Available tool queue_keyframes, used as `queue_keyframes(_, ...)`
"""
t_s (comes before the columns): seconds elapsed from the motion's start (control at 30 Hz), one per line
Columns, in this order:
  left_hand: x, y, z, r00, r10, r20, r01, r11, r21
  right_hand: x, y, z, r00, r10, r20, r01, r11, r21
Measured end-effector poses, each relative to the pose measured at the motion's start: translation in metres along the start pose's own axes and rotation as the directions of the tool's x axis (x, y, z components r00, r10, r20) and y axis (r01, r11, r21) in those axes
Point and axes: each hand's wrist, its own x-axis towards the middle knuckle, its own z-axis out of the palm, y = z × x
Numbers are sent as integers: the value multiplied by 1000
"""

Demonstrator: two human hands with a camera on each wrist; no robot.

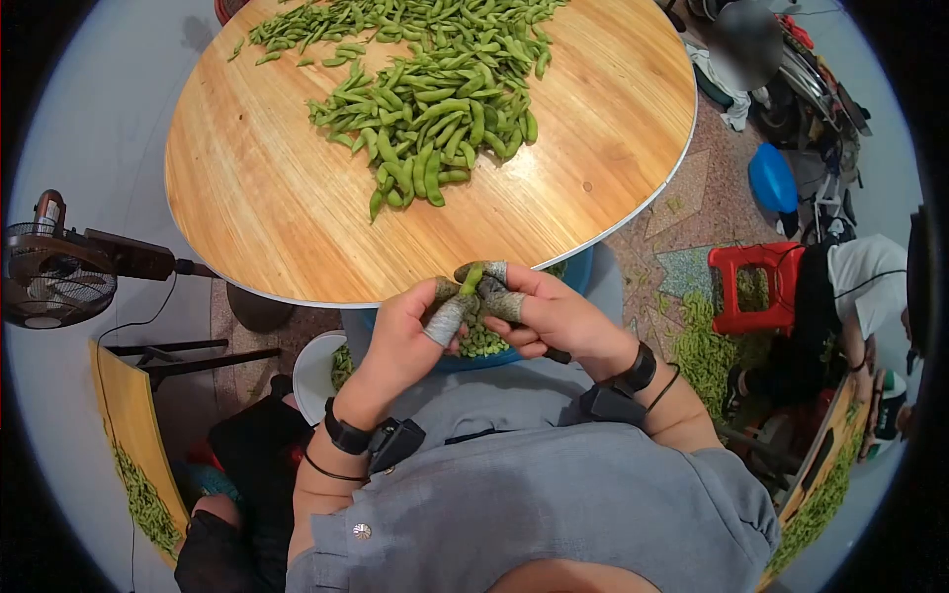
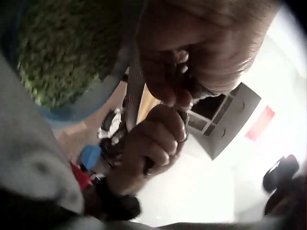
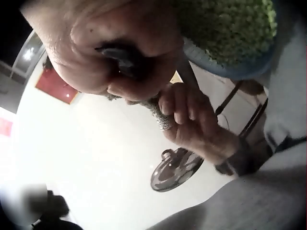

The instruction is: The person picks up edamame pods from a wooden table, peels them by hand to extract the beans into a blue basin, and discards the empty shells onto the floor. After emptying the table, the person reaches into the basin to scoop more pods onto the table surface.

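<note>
Both hands meet over a blue tub (image 1: 583, 272) at the table's near edge. Between their fingertips is a green soybean pod (image 1: 474, 276). My left hand (image 1: 403, 321) pinches it from one side, its thumb in grey wrapping. From the other side my right hand (image 1: 573, 321) pinches it too, with grey wraps on its thumb and forefinger. A small dark object (image 3: 125, 60) sits in the right palm under the curled fingers; its kind cannot be told. Shelled green beans (image 1: 482, 341) fill the tub below the hands.
A heap of pods (image 1: 425, 109) covers the far middle of the round wooden table (image 1: 257, 198). A fan (image 1: 59, 272) stands at left. At right are a red stool (image 1: 727, 287), a blue basin (image 1: 773, 178), pods strewn on the floor (image 1: 702, 346) and a seated person (image 1: 865, 287).
</note>
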Motion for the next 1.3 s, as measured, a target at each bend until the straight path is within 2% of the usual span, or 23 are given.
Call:
queue_keyframes(0.03,-1,0,2,968,243,-59,-192,874,446,2,3,1,998,-19,-53,14,996,-87)
queue_keyframes(0.07,0,-1,2,969,241,-60,-190,874,448,2,4,3,999,-18,-50,14,996,-85)
queue_keyframes(0.13,3,-5,2,783,610,122,-390,328,860,2,5,7,995,-45,-89,34,991,-126)
queue_keyframes(0.17,2,-6,4,783,610,123,-359,282,889,2,6,7,995,-49,-87,38,991,-125)
queue_keyframes(0.2,0,0,8,781,611,127,-362,279,889,1,7,6,994,-70,-89,55,986,-158)
queue_keyframes(0.23,-3,10,12,926,366,-87,-226,726,649,-1,8,5,992,-91,-92,73,979,-190)
queue_keyframes(0.27,-4,15,14,987,22,-160,19,968,252,-3,8,4,991,-95,-95,75,979,-190)
queue_keyframes(0.3,-5,10,12,988,19,-156,21,968,250,-6,9,3,991,-122,-59,107,971,-214)
queue_keyframes(0.37,-6,-3,3,986,-166,20,163,930,-330,-10,11,3,989,-146,-22,137,962,-235)
queue_keyframes(0.4,-7,-4,4,986,-168,21,166,930,-328,-12,10,4,976,-212,-42,188,929,-320)
queue_keyframes(0.47,-8,-5,8,998,-52,-46,61,974,220,-11,14,2,959,-277,-57,231,884,-406)
queue_keyframes(0.5,-7,-13,10,998,-54,-43,62,974,219,-6,23,-5,870,-481,-110,293,683,-670)
queue_keyframes(0.53,-4,-24,11,970,241,22,-227,874,431,-2,30,-10,738,-668,-90,267,412,-871)
queue_keyframes(0.57,-3,-30,11,855,498,147,-479,647,593,1,33,-14,735,-672,-90,267,409,-873)
queue_keyframes(0.6,-5,-28,9,851,504,148,-484,644,592,3,35,-17,759,-645,-86,254,415,-873)
queue_keyframes(0.67,-15,-16,4,972,39,233,-101,959,263,5,37,-21,781,-620,-73,245,412,-877)
queue_keyframes(0.7,-18,-11,4,964,20,264,-74,978,196,4,37,-22,823,-561,-86,218,452,-865)
queue_keyframes(0.77,-22,-15,2,965,24,261,-94,961,260,3,37,-19,861,-499,-96,187,486,-853)
queue_keyframes(0.83,-25,-23,2,965,29,259,-114,940,321,3,39,-11,831,-556,21,193,253,-948)
queue_keyframes(0.9,-29,-33,5,966,192,173,-258,734,628,7,48,-8,830,-557,27,135,154,-979)
queue_keyframes(0.93,-31,-35,5,965,196,172,-261,735,626,10,53,-7,831,-556,31,75,58,-995)
queue_keyframes(1.23,-30,-30,0,980,169,101,-197,790,581,19,58,-23,800,-598,55,-15,-111,-994)
queue_keyframes(1.3,-24,-38,-2,953,301,-32,-225,776,589,21,59,-23,791,-606,82,23,-105,-994)
